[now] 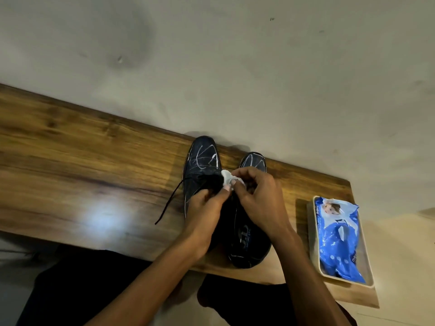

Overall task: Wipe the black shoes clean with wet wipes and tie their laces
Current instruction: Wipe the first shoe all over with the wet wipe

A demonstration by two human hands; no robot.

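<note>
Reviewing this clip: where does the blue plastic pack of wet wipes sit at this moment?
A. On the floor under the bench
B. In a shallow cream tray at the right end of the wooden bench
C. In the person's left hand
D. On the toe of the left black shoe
B: the blue plastic pack of wet wipes lies inside the shallow cream tray on the right end of the wooden bench, apart from both black shoes.

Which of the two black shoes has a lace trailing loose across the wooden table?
The left shoe, the one with heavier white scribbles on its toe. Its lace trails leftward; the right shoe shows none.
</note>
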